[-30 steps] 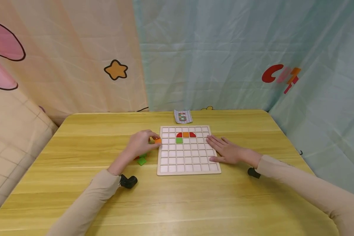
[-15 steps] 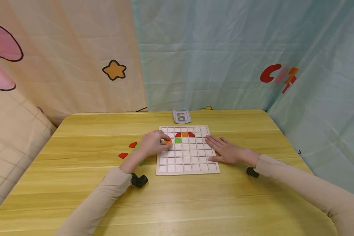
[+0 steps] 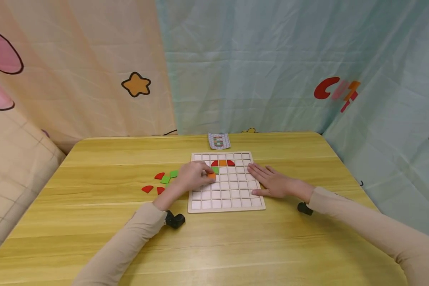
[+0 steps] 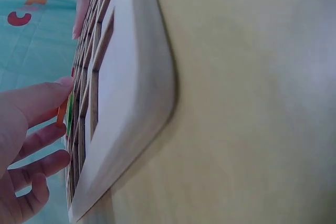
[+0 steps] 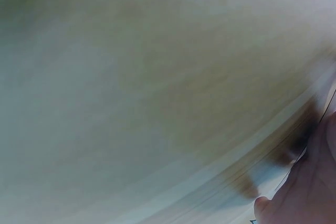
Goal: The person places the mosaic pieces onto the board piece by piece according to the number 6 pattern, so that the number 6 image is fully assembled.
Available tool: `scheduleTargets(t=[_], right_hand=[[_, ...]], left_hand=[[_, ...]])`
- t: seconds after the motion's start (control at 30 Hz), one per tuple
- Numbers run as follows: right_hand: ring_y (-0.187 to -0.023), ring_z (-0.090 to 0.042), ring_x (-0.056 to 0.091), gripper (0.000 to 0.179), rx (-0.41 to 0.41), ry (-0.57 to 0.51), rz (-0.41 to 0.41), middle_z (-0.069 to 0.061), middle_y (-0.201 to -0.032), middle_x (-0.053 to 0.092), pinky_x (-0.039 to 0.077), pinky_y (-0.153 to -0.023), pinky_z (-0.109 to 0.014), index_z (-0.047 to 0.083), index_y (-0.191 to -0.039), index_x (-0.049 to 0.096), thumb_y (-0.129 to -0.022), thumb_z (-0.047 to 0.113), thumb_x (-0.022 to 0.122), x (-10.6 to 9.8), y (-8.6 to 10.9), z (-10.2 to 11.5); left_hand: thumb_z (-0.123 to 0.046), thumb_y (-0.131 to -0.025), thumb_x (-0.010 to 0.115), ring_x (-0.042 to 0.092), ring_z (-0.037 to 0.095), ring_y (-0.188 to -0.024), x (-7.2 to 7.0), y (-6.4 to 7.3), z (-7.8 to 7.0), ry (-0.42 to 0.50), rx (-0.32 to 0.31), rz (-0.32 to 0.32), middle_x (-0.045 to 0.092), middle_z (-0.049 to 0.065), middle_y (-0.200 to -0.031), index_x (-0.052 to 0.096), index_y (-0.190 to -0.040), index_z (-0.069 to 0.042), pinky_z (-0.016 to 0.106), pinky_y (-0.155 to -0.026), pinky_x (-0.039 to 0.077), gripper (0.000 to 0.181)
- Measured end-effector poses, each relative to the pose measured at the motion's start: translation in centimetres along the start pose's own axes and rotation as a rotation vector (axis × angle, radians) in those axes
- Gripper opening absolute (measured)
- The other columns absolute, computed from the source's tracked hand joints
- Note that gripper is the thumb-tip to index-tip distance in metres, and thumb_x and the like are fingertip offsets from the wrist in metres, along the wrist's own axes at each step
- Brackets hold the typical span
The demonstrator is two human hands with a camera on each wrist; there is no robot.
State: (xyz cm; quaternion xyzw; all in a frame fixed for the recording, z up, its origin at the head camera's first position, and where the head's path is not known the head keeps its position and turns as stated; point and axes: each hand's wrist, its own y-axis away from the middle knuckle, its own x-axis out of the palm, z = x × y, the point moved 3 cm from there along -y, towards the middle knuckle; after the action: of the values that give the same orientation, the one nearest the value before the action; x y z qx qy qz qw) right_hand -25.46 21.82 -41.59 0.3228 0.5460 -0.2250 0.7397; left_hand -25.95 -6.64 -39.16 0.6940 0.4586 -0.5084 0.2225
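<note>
My left hand (image 3: 194,176) pinches an orange square tile (image 3: 212,176) between thumb and fingers, over the grid board (image 3: 227,211). In the left wrist view the orange tile (image 4: 62,112) stands tilted at the fingertips, close over the board's cells. Just behind it a green square tile (image 3: 215,170) sits in a cell. The row above holds a red quarter-round tile (image 3: 215,163), an orange square (image 3: 222,163) and another red quarter-round (image 3: 230,163). Flat on the board's right edge rests my right hand (image 3: 273,183), fingers straight and spread.
Left of the board lie loose red quarter-round tiles (image 3: 147,189) and green square tiles (image 3: 165,180), partly hidden by the left arm. Behind the board stands a small pattern card (image 3: 219,141) with a coloured figure on a grid. A patterned curtain closes off the table's far side.
My left hand has carried the orange tile rightward from the board's left edge to below the green tile, uncovering loose tiles on the table. The right hand stays put.
</note>
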Motion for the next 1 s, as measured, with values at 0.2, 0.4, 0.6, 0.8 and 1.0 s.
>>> scheduleTargets(t=[0.2,0.4,0.6,0.8,1.0], right_hand=[[-0.15,-0.028,0.001,0.085,0.017,0.03,0.011,-0.01,-0.163,-0.002,0.009,-0.117,-0.056,0.009,-0.155,0.002,-0.097,0.061,0.034,0.02,-0.04,-0.01],[-0.15,-0.031,0.001,0.084,0.012,0.014,0.026,-0.013,-0.162,-0.001,0.009,-0.117,-0.058,0.005,-0.155,0.003,-0.098,0.056,0.039,-0.44,0.14,0.5],[-0.15,-0.031,0.001,0.084,0.013,0.021,0.025,-0.013,-0.163,-0.001,0.009,-0.117,-0.058,0.005,-0.155,0.004,-0.098,0.056,0.037,-0.53,0.15,0.63],[-0.15,-0.033,0.004,0.083,0.002,0.014,0.005,-0.015,-0.162,0.002,0.01,-0.115,-0.06,0.004,-0.155,0.005,-0.098,0.055,0.039,-0.46,0.14,0.62],[-0.15,-0.03,0.0,0.085,0.02,0.024,0.032,-0.012,-0.163,-0.002,0.008,-0.117,-0.057,0.006,-0.155,0.002,-0.097,0.058,0.037,-0.49,0.09,0.55]], left_hand=[[-0.037,-0.081,0.076,0.065,0.015,-0.089,0.18,-0.33,-0.31,0.0,0.017,0.004,0.072,-0.001,-0.102,0.077,-0.101,-0.018,0.028,-0.067,0.049,0.028],[-0.037,-0.081,0.076,0.065,0.015,-0.093,0.56,-0.56,-0.39,0.004,0.029,0.01,0.072,-0.002,-0.101,0.077,-0.101,-0.018,0.032,-0.075,0.051,0.028],[-0.037,-0.079,0.078,0.064,0.013,-0.086,0.76,-0.6,-0.45,0.002,0.043,-0.007,0.071,-0.003,-0.095,0.078,-0.099,-0.018,0.03,-0.07,0.05,0.028],[-0.036,-0.078,0.079,0.064,0.013,-0.084,0.78,-0.65,-0.5,0.008,0.042,-0.03,0.07,-0.003,-0.094,0.078,-0.098,-0.019,0.028,-0.067,0.049,0.026],[-0.036,-0.079,0.078,0.065,0.014,-0.089,0.76,-0.65,-0.46,0.012,0.037,-0.028,0.071,-0.003,-0.096,0.078,-0.098,-0.019,0.031,-0.071,0.051,0.026]])
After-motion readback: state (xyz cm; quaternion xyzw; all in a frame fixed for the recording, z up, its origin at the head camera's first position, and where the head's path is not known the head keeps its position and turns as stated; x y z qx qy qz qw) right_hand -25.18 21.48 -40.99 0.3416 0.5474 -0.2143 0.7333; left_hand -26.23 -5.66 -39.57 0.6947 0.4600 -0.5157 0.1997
